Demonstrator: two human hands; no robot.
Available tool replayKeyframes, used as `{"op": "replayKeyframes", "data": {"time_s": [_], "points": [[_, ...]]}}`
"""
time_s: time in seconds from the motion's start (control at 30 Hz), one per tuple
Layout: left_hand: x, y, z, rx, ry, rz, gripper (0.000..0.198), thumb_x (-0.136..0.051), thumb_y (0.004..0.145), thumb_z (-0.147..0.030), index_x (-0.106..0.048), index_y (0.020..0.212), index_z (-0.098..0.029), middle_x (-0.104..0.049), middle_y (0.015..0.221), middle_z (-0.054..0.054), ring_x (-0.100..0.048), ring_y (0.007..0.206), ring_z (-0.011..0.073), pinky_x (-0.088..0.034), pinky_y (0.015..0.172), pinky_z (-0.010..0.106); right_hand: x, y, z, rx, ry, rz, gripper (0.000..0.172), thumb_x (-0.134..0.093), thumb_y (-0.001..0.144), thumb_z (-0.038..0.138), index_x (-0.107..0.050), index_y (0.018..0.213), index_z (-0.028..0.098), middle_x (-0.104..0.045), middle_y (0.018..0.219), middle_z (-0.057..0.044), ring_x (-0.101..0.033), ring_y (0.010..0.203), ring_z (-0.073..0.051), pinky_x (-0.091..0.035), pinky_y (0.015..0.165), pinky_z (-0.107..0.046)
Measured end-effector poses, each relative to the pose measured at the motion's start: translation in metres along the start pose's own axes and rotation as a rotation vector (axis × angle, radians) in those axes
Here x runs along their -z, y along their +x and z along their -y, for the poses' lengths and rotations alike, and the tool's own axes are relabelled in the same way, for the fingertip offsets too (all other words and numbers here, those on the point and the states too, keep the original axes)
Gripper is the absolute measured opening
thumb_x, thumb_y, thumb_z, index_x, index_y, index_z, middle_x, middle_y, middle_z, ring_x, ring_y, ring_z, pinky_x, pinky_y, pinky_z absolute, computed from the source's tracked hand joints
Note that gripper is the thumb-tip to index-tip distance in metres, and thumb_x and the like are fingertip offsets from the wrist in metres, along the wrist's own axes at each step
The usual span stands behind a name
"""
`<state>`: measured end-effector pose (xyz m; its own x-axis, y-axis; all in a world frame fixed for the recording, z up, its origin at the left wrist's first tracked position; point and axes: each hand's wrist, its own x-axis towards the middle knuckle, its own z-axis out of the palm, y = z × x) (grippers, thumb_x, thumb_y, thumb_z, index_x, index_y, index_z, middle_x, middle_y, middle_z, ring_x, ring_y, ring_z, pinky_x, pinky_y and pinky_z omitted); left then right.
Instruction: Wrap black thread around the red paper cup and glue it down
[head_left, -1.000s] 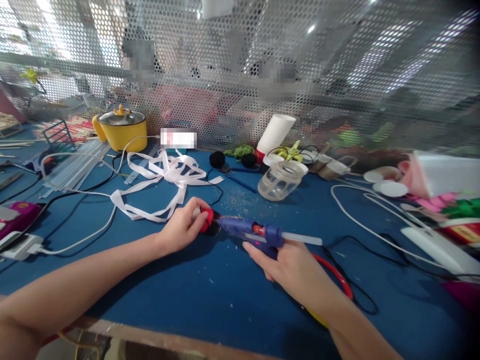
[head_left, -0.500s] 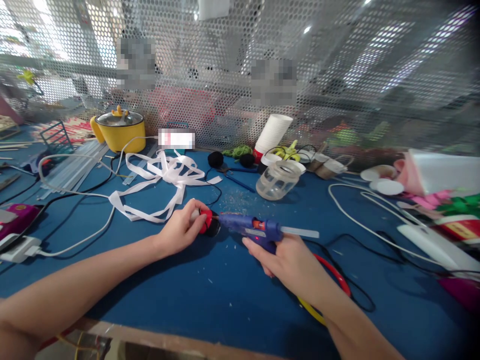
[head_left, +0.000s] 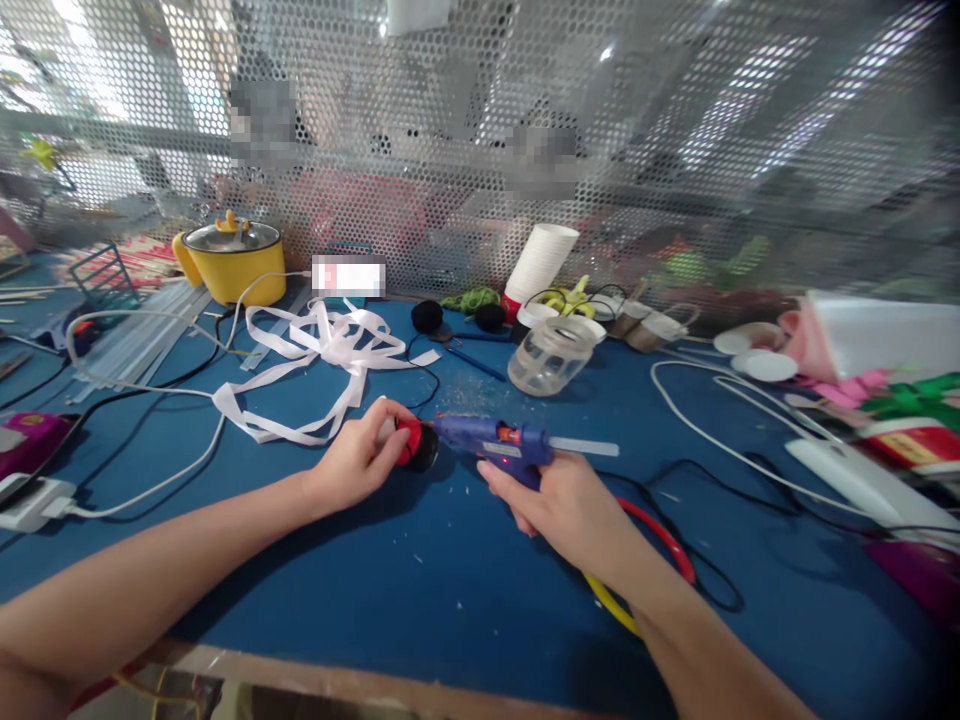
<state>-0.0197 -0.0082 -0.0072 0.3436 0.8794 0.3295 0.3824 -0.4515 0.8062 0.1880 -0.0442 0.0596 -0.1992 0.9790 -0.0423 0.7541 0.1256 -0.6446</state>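
My left hand (head_left: pixel 352 458) is closed around a small red and black cup-like piece (head_left: pixel 409 444) lying on its side, its black end facing right. Part of the piece is hidden by my fingers. In my right hand (head_left: pixel 571 505) is a blue hot glue gun (head_left: pixel 484 438), gripped by its handle with a red light lit on its side. The gun's nozzle points left and meets or nearly meets the upper edge of the black end; contact cannot be made out. A clear glue stick (head_left: pixel 589 447) sticks out of the gun's back.
Loose white ribbon (head_left: pixel 349 345) lies beyond my left hand. A clear plastic jar (head_left: pixel 551 358) stands behind the gun, near stacked white paper cups (head_left: pixel 546 255). At the back left is a yellow pot (head_left: pixel 244 272). Cables and a red ring (head_left: pixel 664 535) lie by my right forearm.
The glue gun has shifted slightly left and its nozzle sits a little higher against the black end. My left hand keeps its hold on the piece. The whole view has drifted slightly.
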Motion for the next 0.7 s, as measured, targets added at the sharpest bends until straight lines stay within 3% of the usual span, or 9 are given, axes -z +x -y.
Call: {"op": "replayKeyframes", "data": {"time_s": [0.47,0.7], "points": [[0.000,0.001,-0.003,0.044,0.006,-0.029,0.016,-0.040,0.087,-0.025,-0.048,0.097,-0.016,-0.054,0.057,-0.004,-0.045,0.044,0.0085,-0.035,0.047,0.020,0.000,-0.005,0.002,-0.012,-0.019,0.010,0.032,-0.048,0.080,0.039,-0.046,0.053,0.023,-0.049,0.035,0.004,-0.050,0.034,-0.013,-0.044,0.042,-0.024],[-0.001,0.003,-0.004,0.065,-0.065,-0.042,0.014,-0.040,0.088,-0.026,-0.047,0.096,-0.017,-0.060,0.066,-0.001,-0.054,0.055,0.0109,-0.043,0.057,0.022,0.000,-0.012,0.006,0.010,-0.162,-0.016,0.034,-0.048,0.081,0.040,-0.045,0.051,0.024,-0.048,0.035,0.003,-0.050,0.035,-0.015,-0.042,0.045,-0.027]]}}
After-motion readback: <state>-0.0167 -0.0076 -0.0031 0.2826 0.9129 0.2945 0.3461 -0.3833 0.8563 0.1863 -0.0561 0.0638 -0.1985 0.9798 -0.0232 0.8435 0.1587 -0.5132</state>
